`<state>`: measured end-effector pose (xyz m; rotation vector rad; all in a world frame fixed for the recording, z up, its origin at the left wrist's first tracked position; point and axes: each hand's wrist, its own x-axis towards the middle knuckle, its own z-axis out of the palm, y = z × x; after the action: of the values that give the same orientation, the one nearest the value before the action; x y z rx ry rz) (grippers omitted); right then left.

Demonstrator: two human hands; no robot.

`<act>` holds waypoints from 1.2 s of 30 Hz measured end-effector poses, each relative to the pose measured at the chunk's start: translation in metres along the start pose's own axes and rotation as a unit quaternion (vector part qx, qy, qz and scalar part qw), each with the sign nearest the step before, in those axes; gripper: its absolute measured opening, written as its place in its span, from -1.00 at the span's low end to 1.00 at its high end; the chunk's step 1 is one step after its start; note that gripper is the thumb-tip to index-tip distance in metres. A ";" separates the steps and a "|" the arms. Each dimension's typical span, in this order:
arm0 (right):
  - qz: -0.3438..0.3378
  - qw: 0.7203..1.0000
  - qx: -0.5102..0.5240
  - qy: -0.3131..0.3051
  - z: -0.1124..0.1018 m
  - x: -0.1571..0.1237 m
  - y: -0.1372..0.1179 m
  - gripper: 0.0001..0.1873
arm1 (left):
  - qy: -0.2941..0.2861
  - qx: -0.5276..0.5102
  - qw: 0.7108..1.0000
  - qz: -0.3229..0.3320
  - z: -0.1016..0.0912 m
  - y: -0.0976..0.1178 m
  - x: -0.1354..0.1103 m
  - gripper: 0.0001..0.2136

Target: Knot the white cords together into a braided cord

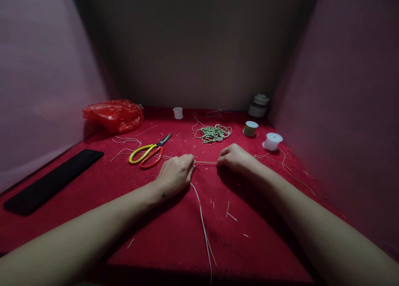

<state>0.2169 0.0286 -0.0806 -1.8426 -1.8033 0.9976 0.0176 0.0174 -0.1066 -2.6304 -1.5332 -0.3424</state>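
Thin pale cords (205, 163) run stretched between my two hands, low over the red cloth. My left hand (177, 171) is closed on them, knuckles up; its fingertips are hidden. On the other end, my right hand (233, 156) pinches the cords between thumb and fingers. From under my left hand, loose cord ends (202, 219), one white and one tan, trail down to the front edge. Just left of that hand lie scissors (148, 153) with one yellow and one red handle loop, blades pointing away. Beyond my hands rests a heap of green and white braided cord (213, 133).
Spools of white thread (272, 141) and olive thread (250, 129) stand at right, near a pale container (259, 106). A small white spool (178, 113) is at the back. A red plastic bag (115, 115) and a black flat bar (54, 180) lie left. Cord snippets (232, 216) dot the red cloth (174, 244).
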 end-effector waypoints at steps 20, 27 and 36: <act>-0.034 0.974 0.172 -0.143 -0.003 -0.015 -0.004 -0.87 | 0.104 -0.016 0.989 0.103 0.002 0.010 -0.001 -0.82; -0.049 0.971 0.186 -0.145 -0.001 -0.015 -0.004 -0.85 | 0.080 0.030 0.990 0.117 0.005 0.021 0.006 -0.79; -0.047 0.977 0.180 -0.099 -0.001 -0.013 -0.004 -0.90 | 0.056 0.005 0.990 0.126 0.005 0.023 0.007 -0.76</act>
<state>0.2153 0.0161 -0.0743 -1.4687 -1.6622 1.4073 0.0419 0.0130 -0.1090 -2.7032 -1.1486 -0.4496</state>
